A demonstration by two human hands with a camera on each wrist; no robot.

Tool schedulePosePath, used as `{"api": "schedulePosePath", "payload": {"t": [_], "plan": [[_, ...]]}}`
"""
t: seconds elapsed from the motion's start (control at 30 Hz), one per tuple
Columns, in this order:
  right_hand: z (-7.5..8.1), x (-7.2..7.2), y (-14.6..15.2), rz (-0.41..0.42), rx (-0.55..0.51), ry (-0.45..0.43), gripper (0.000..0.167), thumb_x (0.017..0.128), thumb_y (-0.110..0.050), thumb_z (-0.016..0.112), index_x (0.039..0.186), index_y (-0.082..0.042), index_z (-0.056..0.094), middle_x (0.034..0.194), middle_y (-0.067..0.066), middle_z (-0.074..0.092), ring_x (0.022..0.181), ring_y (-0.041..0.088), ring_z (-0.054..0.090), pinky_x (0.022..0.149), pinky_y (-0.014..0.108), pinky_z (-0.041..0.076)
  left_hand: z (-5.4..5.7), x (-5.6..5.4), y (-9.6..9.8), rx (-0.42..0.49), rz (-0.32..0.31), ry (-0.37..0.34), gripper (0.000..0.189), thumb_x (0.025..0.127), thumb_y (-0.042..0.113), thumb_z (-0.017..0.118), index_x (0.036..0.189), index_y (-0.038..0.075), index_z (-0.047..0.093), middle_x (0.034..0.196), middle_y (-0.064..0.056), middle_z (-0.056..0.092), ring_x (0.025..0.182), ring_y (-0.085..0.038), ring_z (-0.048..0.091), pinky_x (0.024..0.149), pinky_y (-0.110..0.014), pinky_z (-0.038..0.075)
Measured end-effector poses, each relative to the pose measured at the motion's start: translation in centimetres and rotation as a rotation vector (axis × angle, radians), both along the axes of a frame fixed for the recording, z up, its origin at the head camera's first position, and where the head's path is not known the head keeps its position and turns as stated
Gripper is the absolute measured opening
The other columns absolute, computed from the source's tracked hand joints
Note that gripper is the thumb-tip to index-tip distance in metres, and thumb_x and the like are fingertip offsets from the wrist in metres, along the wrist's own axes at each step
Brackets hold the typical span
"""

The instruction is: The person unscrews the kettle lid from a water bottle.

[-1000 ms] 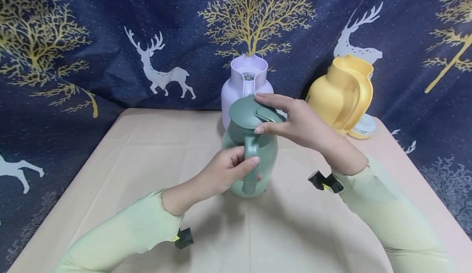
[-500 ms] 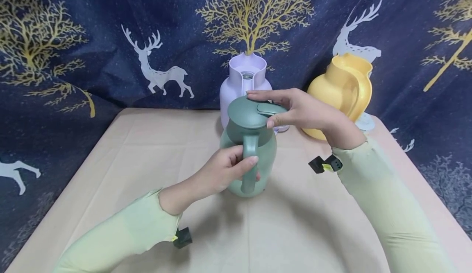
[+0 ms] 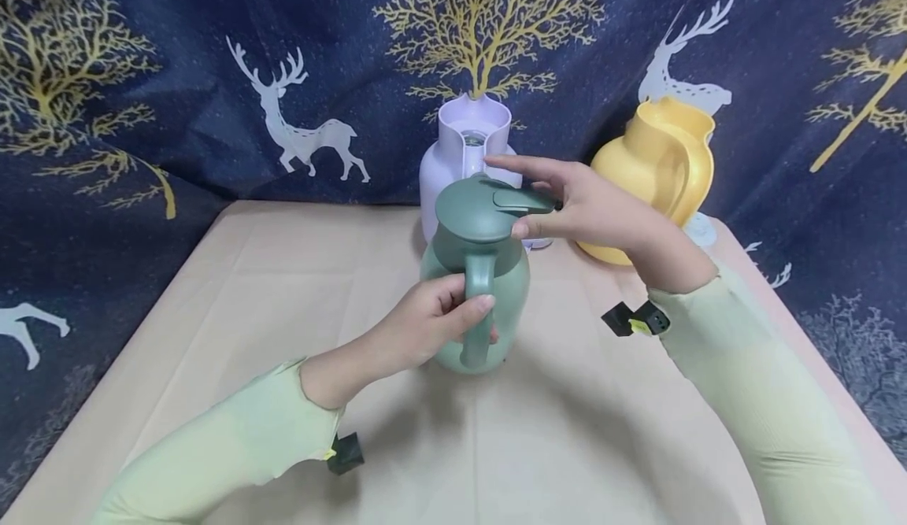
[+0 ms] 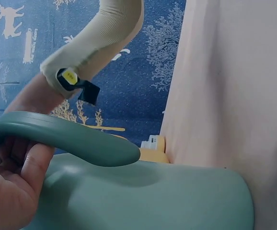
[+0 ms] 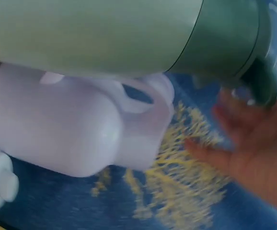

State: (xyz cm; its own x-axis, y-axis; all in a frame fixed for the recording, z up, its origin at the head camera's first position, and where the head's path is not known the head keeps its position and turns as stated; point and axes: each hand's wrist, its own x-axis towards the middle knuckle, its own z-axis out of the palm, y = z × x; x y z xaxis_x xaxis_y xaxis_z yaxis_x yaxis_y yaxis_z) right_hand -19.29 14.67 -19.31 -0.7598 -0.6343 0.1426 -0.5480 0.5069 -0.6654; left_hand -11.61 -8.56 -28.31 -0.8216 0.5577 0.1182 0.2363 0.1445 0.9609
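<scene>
A green thermos jug stands upright on the cloth-covered table, with a darker green lid on top. My left hand grips its handle, the fingers passing behind it and the thumb lying across the front. My right hand is at the lid's right side, by the lever. Its thumb is at the lever's near edge and its index finger stretches out above the lid, apart from it. The right wrist view is blurred, and the contact of the other fingers of the right hand is unclear.
Right behind the green jug stands a lilac thermos jug without a lid, with a pale stopper beside it. A yellow jug and a pale disc-shaped piece are at the back right. A dark patterned curtain hangs behind the table.
My right hand's fingers have lifted off the lid's top, while the hand has shifted a little to the right. The lever now points more outward. The left hand keeps its grip.
</scene>
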Motion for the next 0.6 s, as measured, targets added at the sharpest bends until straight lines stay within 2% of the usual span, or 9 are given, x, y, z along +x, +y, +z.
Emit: {"api": "schedulePosePath", "payload": {"t": [0.13,0.2,0.33,0.5,0.6], "plan": [[0.2,1.9,-1.6,-0.145,0.097,0.162,0.080,0.084,-0.032,0.086,0.152,-0.013,0.049,0.151,0.013,0.056,0.134,0.030,0.056,0.112,0.047,0.046,0.3,0.0,0.0,-0.002,0.006,0.002,0.052,0.102,0.048,0.058,0.103,-0.004,0.065,0.093,-0.022,0.075,0.083,-0.006,0.070,0.080,-0.027,0.056],[0.1,2.7,-2.5,-0.203,0.112,0.229,0.082,0.081,-0.035,0.087,0.150,-0.009,0.051,0.148,0.015,0.058,0.136,0.032,0.054,0.113,0.049,0.044,0.4,0.0,-0.1,-0.001,0.012,0.003,0.054,0.101,0.051,0.059,0.103,-0.003,0.065,0.092,-0.021,0.075,0.082,-0.005,0.069,0.078,-0.026,0.056],[-0.5,3.6,-3.5,-0.301,0.093,0.295,0.087,0.078,-0.038,0.090,0.148,-0.003,0.052,0.146,0.017,0.060,0.142,0.035,0.046,0.113,0.051,0.044,0.4,-0.1,-0.1,-0.001,0.015,0.007,0.060,0.099,0.057,0.059,0.102,-0.003,0.065,0.092,-0.020,0.075,0.079,-0.005,0.066,0.073,-0.025,0.053],[-1.8,3.4,-3.9,-0.315,0.032,0.396,0.080,0.074,-0.037,0.092,0.138,0.000,0.061,0.134,0.018,0.068,0.136,0.036,0.051,0.108,0.053,0.044,0.0,-0.3,0.0,0.017,-0.008,-0.003,0.062,0.100,0.057,0.057,0.102,-0.005,0.064,0.091,-0.021,0.075,0.082,-0.008,0.070,0.076,-0.027,0.056],[-2.2,3.1,-3.8,-0.302,-0.021,0.409,0.073,0.074,-0.033,0.093,0.133,0.001,0.065,0.131,0.018,0.070,0.133,0.036,0.052,0.109,0.052,0.043,-0.2,-0.4,0.1,0.040,-0.023,-0.017,0.063,0.100,0.056,0.057,0.102,-0.006,0.063,0.090,-0.022,0.074,0.086,-0.012,0.075,0.081,-0.030,0.059]]}}
